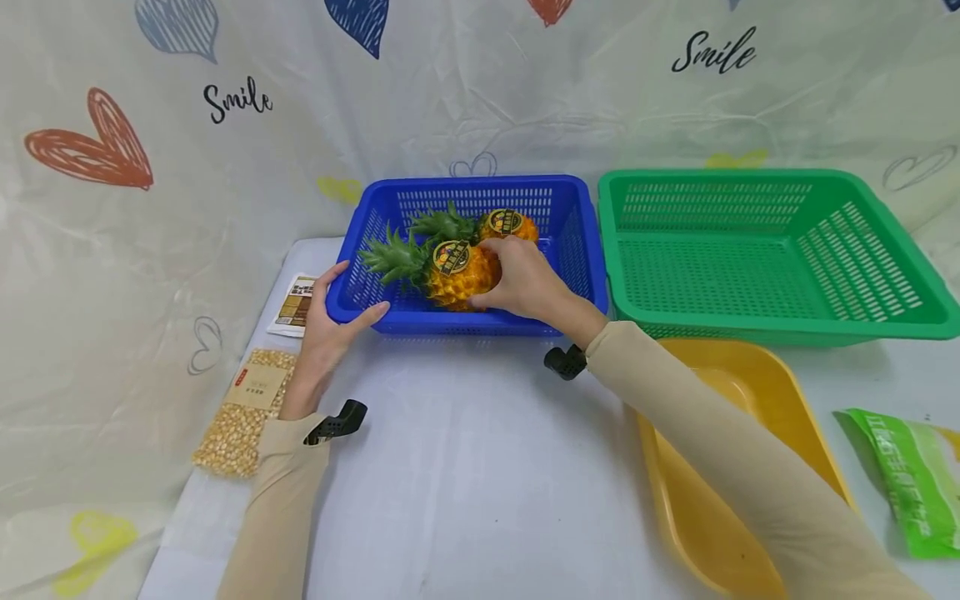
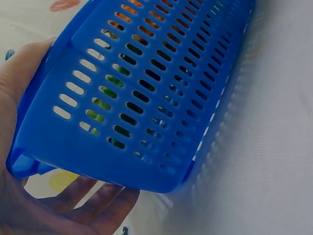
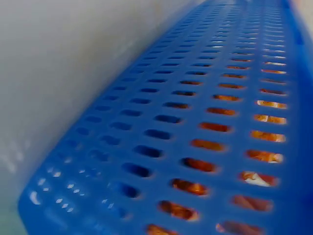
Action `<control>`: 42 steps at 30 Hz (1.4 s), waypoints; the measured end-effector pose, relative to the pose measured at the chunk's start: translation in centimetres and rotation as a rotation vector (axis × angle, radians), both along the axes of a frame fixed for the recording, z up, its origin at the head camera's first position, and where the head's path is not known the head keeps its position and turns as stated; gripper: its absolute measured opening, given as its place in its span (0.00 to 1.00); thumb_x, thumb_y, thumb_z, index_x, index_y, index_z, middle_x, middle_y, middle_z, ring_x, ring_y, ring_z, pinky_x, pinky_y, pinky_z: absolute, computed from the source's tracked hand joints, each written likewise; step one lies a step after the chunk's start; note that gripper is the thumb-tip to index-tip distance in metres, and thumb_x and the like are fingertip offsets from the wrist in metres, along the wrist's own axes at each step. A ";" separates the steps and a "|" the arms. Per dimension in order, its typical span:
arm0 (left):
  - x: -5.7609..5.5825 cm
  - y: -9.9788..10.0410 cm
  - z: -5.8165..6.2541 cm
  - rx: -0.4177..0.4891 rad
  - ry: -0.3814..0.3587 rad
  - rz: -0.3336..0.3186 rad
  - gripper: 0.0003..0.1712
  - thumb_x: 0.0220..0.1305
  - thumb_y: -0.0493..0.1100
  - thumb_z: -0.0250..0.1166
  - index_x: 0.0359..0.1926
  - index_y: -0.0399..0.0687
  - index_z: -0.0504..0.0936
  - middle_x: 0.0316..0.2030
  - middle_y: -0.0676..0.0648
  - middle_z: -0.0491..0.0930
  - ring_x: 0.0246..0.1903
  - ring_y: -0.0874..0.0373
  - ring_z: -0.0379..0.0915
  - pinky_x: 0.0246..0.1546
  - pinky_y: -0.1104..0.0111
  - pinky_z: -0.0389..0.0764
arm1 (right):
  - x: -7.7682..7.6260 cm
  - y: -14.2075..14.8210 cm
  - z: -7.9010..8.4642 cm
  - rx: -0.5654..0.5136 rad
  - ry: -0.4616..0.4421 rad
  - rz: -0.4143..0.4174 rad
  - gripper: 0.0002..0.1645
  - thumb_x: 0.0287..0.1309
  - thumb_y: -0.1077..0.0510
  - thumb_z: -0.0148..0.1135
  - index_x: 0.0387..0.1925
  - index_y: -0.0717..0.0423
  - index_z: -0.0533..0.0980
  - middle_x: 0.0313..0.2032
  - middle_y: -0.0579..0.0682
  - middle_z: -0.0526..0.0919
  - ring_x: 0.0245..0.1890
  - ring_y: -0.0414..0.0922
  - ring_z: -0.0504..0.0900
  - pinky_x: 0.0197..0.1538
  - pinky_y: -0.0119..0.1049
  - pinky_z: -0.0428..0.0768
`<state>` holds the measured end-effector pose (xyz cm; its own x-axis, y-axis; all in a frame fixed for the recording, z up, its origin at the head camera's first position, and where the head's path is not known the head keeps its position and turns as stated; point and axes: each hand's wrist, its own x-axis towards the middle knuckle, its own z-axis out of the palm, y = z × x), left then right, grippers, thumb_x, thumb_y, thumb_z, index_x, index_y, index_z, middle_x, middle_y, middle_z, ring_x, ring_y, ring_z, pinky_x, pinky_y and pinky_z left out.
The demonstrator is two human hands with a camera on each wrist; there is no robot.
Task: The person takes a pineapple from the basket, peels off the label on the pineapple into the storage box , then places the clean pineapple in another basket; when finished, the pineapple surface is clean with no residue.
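Left grip [image 1: 324,332] apparently against basket rim [image 1: 450,322]

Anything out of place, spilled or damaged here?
Nothing stands out: both orange pineapples with green leaves lie on their sides inside the blue slotted plastic basket, and the clear bag of yellow corn kernels shows no visible spill.
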<state>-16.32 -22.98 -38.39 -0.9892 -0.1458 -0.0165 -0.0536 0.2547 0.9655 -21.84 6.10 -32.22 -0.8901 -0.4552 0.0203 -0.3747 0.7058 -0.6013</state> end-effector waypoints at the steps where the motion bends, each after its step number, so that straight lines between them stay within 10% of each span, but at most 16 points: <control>1: 0.0 0.0 0.0 0.003 0.003 -0.001 0.54 0.60 0.51 0.79 0.81 0.66 0.57 0.79 0.47 0.55 0.75 0.47 0.55 0.75 0.50 0.59 | 0.0 0.0 -0.1 0.001 0.014 0.007 0.50 0.54 0.51 0.82 0.72 0.66 0.69 0.60 0.63 0.80 0.59 0.58 0.78 0.61 0.52 0.79; 22: -0.3 0.5 -0.2 0.009 0.020 -0.013 0.53 0.62 0.50 0.78 0.80 0.64 0.57 0.79 0.46 0.55 0.75 0.45 0.55 0.75 0.49 0.61 | -0.6 -0.2 -1.2 0.115 -0.076 -0.026 0.54 0.58 0.45 0.79 0.76 0.62 0.64 0.72 0.70 0.62 0.70 0.62 0.69 0.63 0.56 0.79; 42: 0.2 0.1 -0.2 0.008 0.010 0.003 0.52 0.63 0.49 0.76 0.81 0.65 0.56 0.80 0.46 0.54 0.76 0.46 0.53 0.76 0.50 0.60 | -0.5 -3.0 -0.9 0.109 -0.154 -0.033 0.48 0.60 0.45 0.77 0.69 0.70 0.66 0.59 0.65 0.77 0.59 0.58 0.78 0.60 0.49 0.79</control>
<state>-16.17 -22.92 -38.57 -0.9889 -0.1486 -0.0075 -0.0445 0.2466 0.9681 -22.31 3.06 -33.12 -0.8934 -0.4179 -0.1652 -0.2596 0.7801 -0.5692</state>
